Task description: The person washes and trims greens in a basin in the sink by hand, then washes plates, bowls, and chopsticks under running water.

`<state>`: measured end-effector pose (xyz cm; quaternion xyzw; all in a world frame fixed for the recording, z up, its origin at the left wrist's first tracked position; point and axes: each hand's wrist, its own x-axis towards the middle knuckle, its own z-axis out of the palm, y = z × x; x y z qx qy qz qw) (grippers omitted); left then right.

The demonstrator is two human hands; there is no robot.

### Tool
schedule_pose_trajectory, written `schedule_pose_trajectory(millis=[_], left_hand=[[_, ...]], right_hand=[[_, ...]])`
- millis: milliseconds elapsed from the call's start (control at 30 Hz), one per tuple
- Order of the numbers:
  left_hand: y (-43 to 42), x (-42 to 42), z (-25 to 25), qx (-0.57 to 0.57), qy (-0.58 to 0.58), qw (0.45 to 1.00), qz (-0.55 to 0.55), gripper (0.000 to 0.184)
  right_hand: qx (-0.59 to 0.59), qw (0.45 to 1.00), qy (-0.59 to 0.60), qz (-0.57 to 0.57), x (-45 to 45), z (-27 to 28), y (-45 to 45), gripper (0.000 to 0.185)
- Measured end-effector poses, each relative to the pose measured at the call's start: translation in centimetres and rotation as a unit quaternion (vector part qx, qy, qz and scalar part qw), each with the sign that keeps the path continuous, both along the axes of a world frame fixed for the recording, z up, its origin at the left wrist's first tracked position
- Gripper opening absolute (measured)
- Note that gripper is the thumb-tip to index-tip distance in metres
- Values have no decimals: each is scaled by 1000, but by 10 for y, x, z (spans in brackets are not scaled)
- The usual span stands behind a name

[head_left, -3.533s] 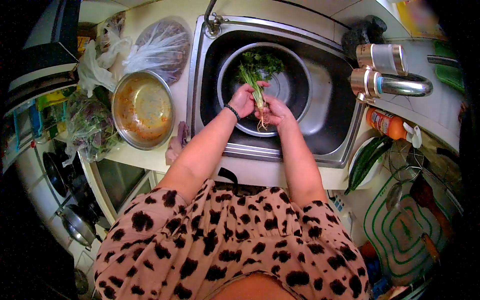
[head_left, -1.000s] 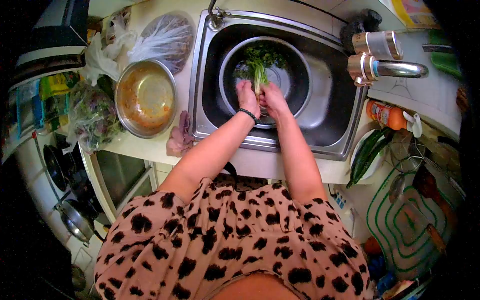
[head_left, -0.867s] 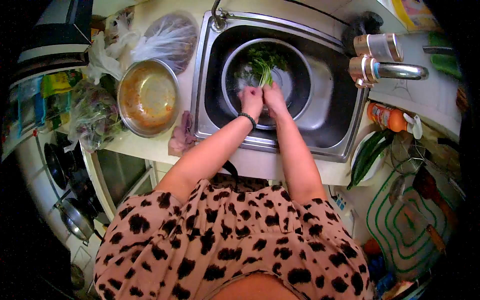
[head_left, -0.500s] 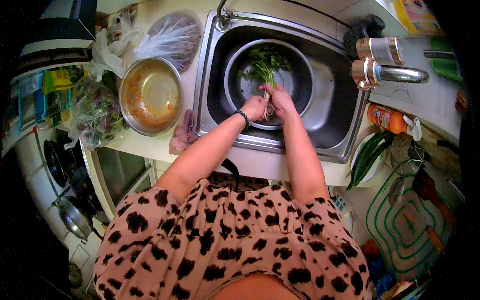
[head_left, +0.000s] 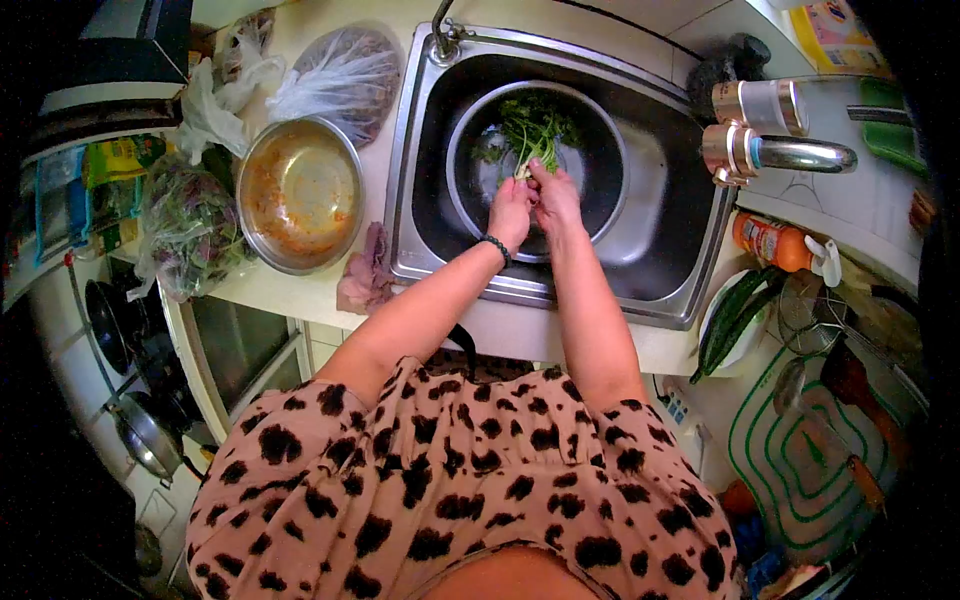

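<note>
A round metal basin (head_left: 461,195) stands in the steel sink (head_left: 655,255). Over its near half, my left hand (head_left: 511,212) and my right hand (head_left: 556,196) are side by side, both closed on the pale stems of a bunch of leafy greens (head_left: 538,130). The leaves point away from me, down into the basin, and look wet. The root ends are hidden by my fingers. A dark beaded bracelet is on my left wrist.
Left of the sink are a stained metal bowl (head_left: 301,195), a tied plastic bag (head_left: 345,85), bagged purple-green leaves (head_left: 190,225) and a crumpled cloth (head_left: 367,275). On the right are the faucet (head_left: 805,153), an orange spray bottle (head_left: 772,243) and long green vegetables (head_left: 738,322).
Half a second ago the roots showed between my hands; now my fingers cover them. My left hand has turned more upright and moved closer to the stems' upper part.
</note>
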<state>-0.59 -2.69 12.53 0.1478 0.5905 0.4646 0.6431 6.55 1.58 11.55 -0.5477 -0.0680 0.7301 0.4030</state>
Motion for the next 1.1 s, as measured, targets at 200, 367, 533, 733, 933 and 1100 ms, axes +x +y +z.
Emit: schedule_pose_trajectory(millis=[200,367,533,733,933,1100], left_hand=[[3,2,11,-80,-12,997,5,23],[3,3,-23,-141,-3,988,60,33],[18,-37,6,-158,-139,976,53,23],[9,-60,19,-171,-337,915,-142,26],[20,-65,21,-218,-308,874,-306,30],[3,-44,52,178,390,792,-435,31]], right_hand=[[30,994,-99,-27,-10,-1,-5,10],[232,831,-463,201,-6,21,-17,17],[122,946,-291,79,9,9,-22,21],[6,987,17,161,27,29,14,18],[55,936,274,215,35,-10,23,19],[85,947,-87,298,29,-7,20,22]])
